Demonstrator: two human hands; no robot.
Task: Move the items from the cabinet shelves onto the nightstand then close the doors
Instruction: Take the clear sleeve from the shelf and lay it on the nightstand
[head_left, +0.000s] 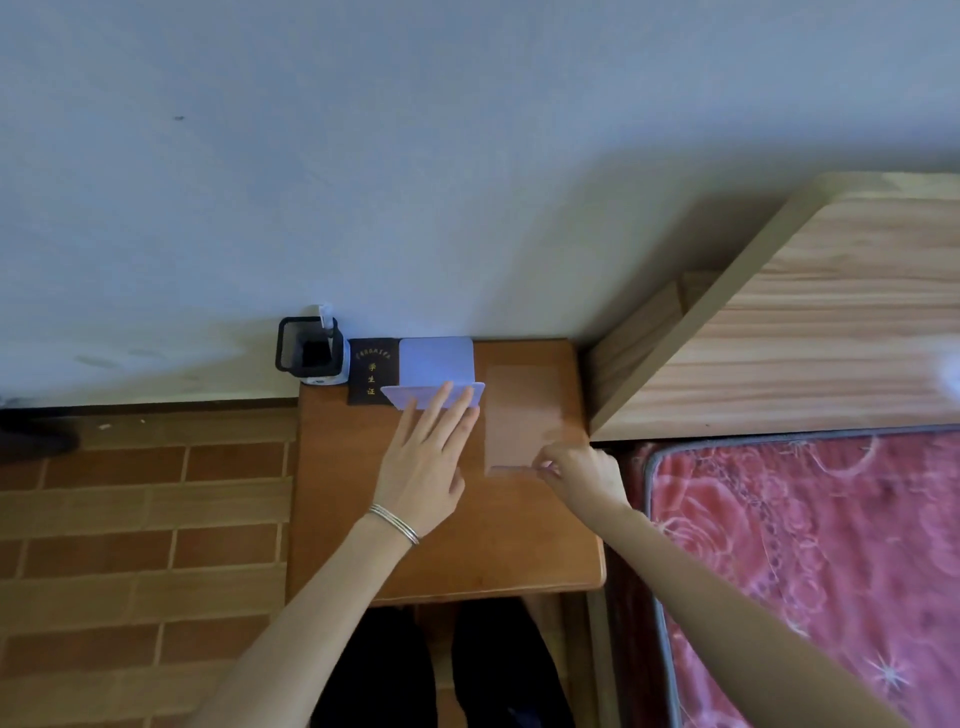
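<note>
1. The wooden surface (467, 561) backs onto the wall (363, 156). Its right edge sits just beside the bed's pink flowery mattress (805, 545) and pale wood headboard (831, 338). The left edge drops to brick-pattern floor (130, 519), and the near half of the surface is bare, so that's where the open room is.
2. A frosted, see-through plastic sheet (522, 410) lies flat along the right edge, long axis running from the near side to the back.
3. Right grip (582, 475): fingers curled, pinching the sheet's near short edge by its right corner.
4. Left grip (423, 467): fingers straight and a bit spread, tips resting on the flat foot of a lavender L-shaped bookend (436, 361). There are thin silver bangles (395, 525) on that wrist.
5. The bookend stands at the middle of the back edge, upright plate facing the wall, foot pointing toward the person.
6. A dark booklet (370, 371) with gold lettering lies flat, touching the bookend's left side, long axis front to back.
7. A black mesh pen cup (309, 353) sits at the back-left corner, hanging over the left edge.
</note>
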